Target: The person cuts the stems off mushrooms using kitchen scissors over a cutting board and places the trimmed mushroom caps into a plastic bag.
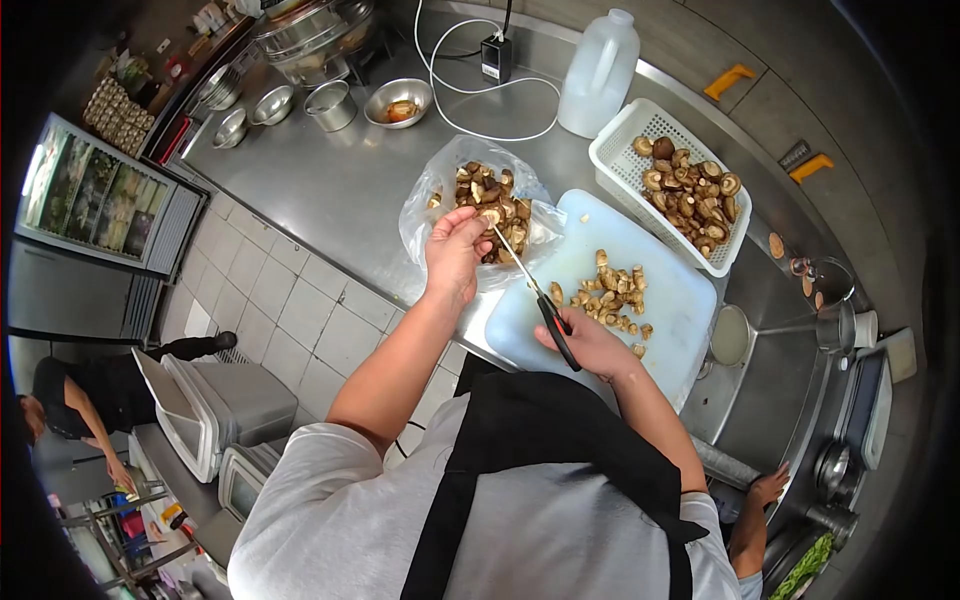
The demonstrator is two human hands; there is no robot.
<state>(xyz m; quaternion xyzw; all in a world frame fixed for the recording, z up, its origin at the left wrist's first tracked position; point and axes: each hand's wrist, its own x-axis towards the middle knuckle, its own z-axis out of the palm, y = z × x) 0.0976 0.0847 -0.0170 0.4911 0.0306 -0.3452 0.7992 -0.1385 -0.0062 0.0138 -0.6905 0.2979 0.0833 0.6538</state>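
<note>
My left hand (pixel 455 255) pinches a shiitake mushroom (pixel 490 216) above an open clear plastic bag (pixel 418 215) holding cut brown mushroom pieces. My right hand (pixel 590 343) is wrapped round scissors (pixel 557 325) with black and red handles. Their blades point up and left, with the tips at the mushroom in my left hand. Under the right hand lies a pale blue cutting board (pixel 675 300), where a loose pile of mushroom stems (pixel 610 290) rests. Beyond the board, a white perforated basket (pixel 618 165) holds whole shiitake mushrooms (pixel 690 190).
A translucent jug (pixel 600 75) stands at the back beside a white cable (pixel 440 90). Metal bowls (pixel 398 103) line the counter's far left. To the right is a steel sink (pixel 770 370). A co-worker's hand (pixel 770 487) shows at lower right, another person (pixel 85 410) at far left.
</note>
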